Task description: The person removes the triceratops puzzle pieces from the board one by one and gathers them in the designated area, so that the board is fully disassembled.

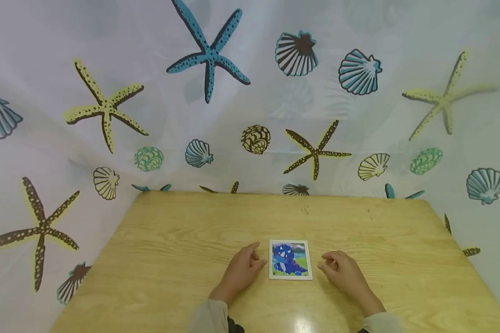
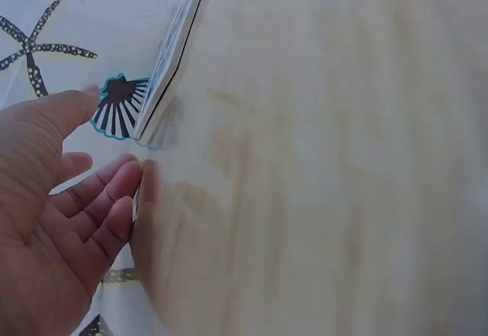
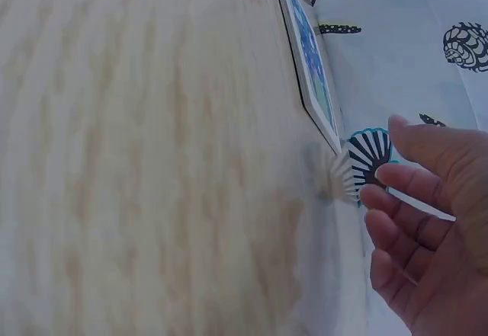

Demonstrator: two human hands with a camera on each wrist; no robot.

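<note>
A square picture puzzle or card [image 1: 290, 260] with a white border lies flat on the wooden table; it shows a blue horned dinosaur. My left hand [image 1: 242, 270] rests on the table just left of it, fingers loosely bent and holding nothing. On the other side, my right hand [image 1: 345, 274] lies a little apart from the right edge, also loosely bent with nothing in it. In the left wrist view the left hand [image 2: 69, 206] has its thumb and fingers spread apart. The right wrist view shows the right hand [image 3: 435, 222] likewise relaxed beside the picture's edge [image 3: 311, 65].
The light wooden tabletop [image 1: 183, 231] extends around both hands. A white cloth [image 1: 250, 101] printed with starfish and shells hangs behind the table and along both sides. Light shines off the table's near edge.
</note>
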